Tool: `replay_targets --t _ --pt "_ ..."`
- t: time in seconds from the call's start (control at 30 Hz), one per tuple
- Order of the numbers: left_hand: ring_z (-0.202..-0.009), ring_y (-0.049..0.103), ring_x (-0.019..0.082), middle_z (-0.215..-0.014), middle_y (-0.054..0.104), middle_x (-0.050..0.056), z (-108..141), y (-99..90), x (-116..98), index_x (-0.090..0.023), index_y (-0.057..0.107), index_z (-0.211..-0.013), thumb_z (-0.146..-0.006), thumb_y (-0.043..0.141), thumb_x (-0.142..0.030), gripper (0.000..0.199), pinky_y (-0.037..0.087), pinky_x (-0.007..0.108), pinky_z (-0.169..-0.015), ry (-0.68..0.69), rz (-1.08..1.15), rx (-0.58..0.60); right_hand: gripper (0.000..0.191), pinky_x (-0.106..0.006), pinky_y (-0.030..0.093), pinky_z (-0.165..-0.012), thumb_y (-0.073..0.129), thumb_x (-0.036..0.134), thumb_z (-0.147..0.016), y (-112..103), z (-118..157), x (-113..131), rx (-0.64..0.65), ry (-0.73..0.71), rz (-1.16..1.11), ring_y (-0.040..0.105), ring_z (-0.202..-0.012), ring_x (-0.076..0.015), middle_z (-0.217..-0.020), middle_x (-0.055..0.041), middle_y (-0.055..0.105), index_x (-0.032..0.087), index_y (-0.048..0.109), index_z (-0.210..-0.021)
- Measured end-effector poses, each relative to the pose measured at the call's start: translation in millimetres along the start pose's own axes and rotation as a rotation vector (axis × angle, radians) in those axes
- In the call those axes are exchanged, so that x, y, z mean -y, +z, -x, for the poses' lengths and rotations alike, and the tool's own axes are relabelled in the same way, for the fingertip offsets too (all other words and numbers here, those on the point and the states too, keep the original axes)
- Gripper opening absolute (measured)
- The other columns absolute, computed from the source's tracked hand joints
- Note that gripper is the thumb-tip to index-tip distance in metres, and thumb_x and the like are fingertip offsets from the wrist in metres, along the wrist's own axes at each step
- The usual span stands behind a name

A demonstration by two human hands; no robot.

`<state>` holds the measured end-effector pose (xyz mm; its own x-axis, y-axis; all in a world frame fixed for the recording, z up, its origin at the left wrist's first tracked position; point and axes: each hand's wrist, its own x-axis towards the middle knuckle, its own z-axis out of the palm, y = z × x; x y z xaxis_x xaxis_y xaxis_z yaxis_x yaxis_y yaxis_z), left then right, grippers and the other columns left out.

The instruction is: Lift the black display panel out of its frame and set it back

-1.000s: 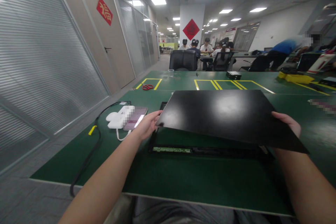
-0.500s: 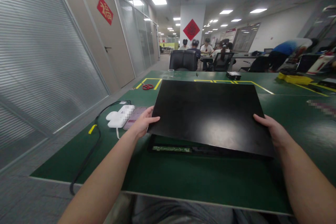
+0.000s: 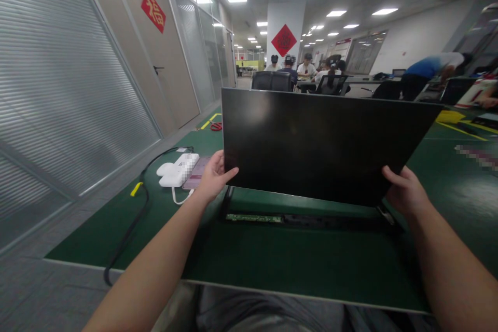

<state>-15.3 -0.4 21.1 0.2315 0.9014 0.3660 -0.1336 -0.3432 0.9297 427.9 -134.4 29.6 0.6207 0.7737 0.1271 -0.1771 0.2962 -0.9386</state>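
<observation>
Both my hands grip a thin black screen panel (image 3: 319,145) by its two sides, tilted up steeply above the table. My left hand (image 3: 215,177) has its thumb on the front face and its fingers behind the left edge. At the lower right, my right hand (image 3: 406,191) pinches the panel the same way. Beneath it lies a black frame (image 3: 338,222) on the green table (image 3: 303,264). A narrow green circuit board (image 3: 254,218) sits along the frame's near side. The panel hides the frame's far part.
Left of the panel are a white power strip (image 3: 179,170), a phone (image 3: 197,172) and a black cable (image 3: 130,236) running off the table edge. Red-handled scissors (image 3: 216,126) lie farther back. Several people sit beyond, and a person (image 3: 431,72) bends over at the right.
The panel has been tilted from nearly flat to steep, its far edge rising and its near edge lifting off the frame. More of the frame shows. Both hands stay on the panel.
</observation>
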Motion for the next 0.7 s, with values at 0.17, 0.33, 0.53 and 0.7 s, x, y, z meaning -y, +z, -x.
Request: replay_targets --t 0.17,0.33,0.53,0.7 --pt "-0.130 0.064 0.031 -0.134 0.072 0.010 1 -1.2 2 -0.022 0.058 -0.125 -0.065 0.090 -0.032 0.068 0.046 0.049 -0.116 -0.039 -0.009 0.030 0.046 -0.042 0.063 -0.087 0.088 0.023 -0.050 1 -1 0 -0.037 0.043 0.003 0.075 -0.097 -0.0300 -0.094 -0.0077 0.078 0.021 0.071 -0.093" --pt "-0.126 0.066 0.033 -0.126 0.074 0.012 1 -2.5 3 -0.019 0.062 -0.117 -0.061 0.092 -0.025 0.065 0.046 0.051 -0.114 -0.161 0.023 0.067 0.039 -0.043 0.064 -0.083 0.083 0.023 -0.055 5 -2 -2 -0.073 0.156 0.024 0.076 -0.089 -0.0296 -0.086 -0.0069 0.077 0.022 0.071 -0.093" --pt "-0.113 0.073 0.031 -0.116 0.077 0.011 3 -2.3 4 -0.020 0.047 -0.141 -0.057 0.093 -0.018 0.096 0.051 0.051 -0.107 -0.266 0.069 0.133 0.034 -0.041 0.063 -0.079 0.078 0.026 -0.054 6 -4 -2 -0.030 0.251 0.117 0.074 -0.092 -0.0292 -0.090 -0.0055 0.078 0.024 0.071 -0.087" --pt "-0.109 0.074 0.032 -0.112 0.077 0.009 6 -1.1 4 -0.022 0.042 -0.145 -0.058 0.091 -0.016 0.100 0.054 0.053 -0.103 -0.355 0.083 0.137 0.050 -0.029 0.058 -0.067 0.078 0.019 -0.046 0 -11 -5 -0.039 0.183 0.187 0.071 -0.085 -0.0216 -0.087 0.0017 0.077 0.027 0.072 -0.095"
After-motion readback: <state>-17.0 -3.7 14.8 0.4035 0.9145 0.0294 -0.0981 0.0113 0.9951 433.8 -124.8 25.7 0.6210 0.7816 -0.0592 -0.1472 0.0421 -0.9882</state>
